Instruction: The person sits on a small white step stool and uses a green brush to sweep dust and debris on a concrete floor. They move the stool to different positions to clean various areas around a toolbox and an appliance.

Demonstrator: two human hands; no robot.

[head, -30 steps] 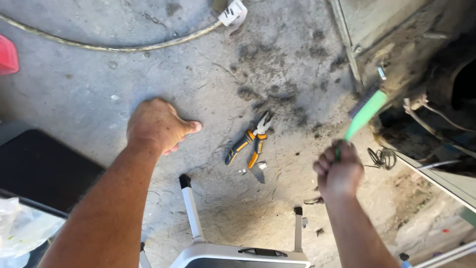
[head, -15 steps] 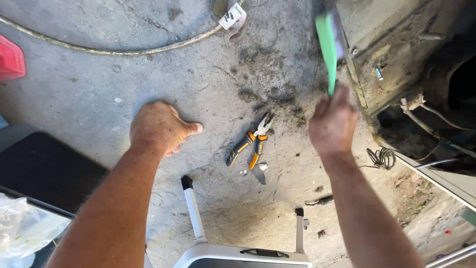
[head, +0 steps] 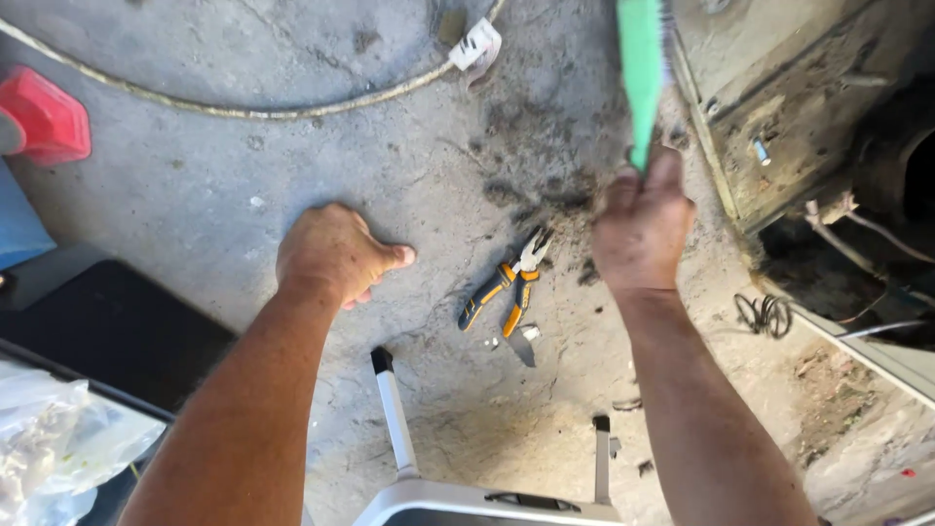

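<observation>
My left hand (head: 334,251) rests flat on the grey concrete floor (head: 195,185), palm down, holding nothing. My right hand (head: 641,226) is closed round the handle of a green brush (head: 640,68), which points up and away, its bristles toward a dirty metal machine housing (head: 779,127) at the upper right. Orange-and-black pliers (head: 508,289) lie on the floor between my hands, closer to the right one, beside a dark patch of dirt (head: 545,185).
A pale cable (head: 292,109) with a white plug (head: 474,44) curves across the top. A red object (head: 44,117) sits far left, a black mat (head: 107,331) and plastic bag (head: 58,448) lower left. A white frame (head: 467,492) stands below. A wire coil (head: 762,314) lies right.
My right hand has swung the green brush from the lower right, by the machine opening, up and leftward to stand upright near the housing's edge. The left hand has stayed put.
</observation>
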